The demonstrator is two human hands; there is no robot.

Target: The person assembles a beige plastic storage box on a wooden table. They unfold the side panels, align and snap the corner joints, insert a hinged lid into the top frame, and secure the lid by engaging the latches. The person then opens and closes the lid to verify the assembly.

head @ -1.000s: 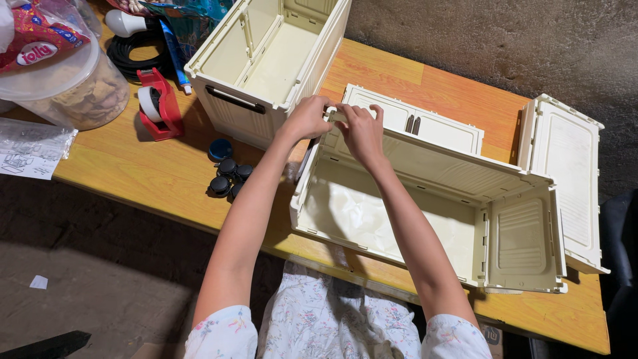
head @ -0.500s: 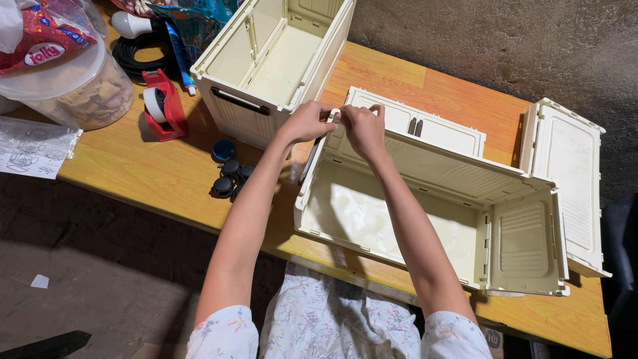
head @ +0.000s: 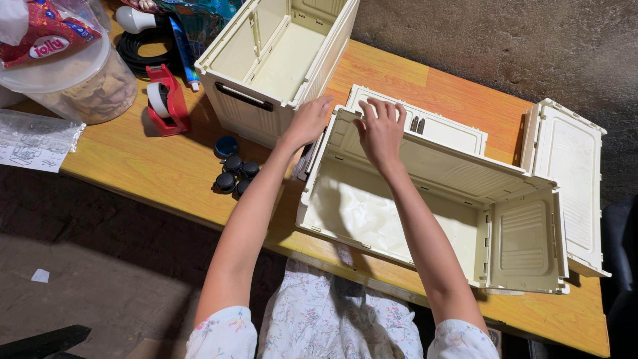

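Two bare hands at work on a cream folding plastic crate (head: 425,213) lying open at centre frame on the orange wooden counter (head: 153,173). Left hand (head: 307,123) at the crate's upper-left corner, fingers curled against the corner edge, grasp not fully clear. Right hand (head: 380,129) spread flat over the crate's far wall, fingers (head: 372,106) released and splayed, pressing on the rim, gripping nothing. Second cream crate (head: 279,53) standing assembled at upper centre, just beside the left hand. Flat cream lid panel (head: 438,126) behind the open crate; another cream panel (head: 571,179) at right edge. Black caster wheels (head: 234,174) clustered left of centre; red tape dispenser (head: 166,100) and clear lidded tub (head: 73,73) at upper left
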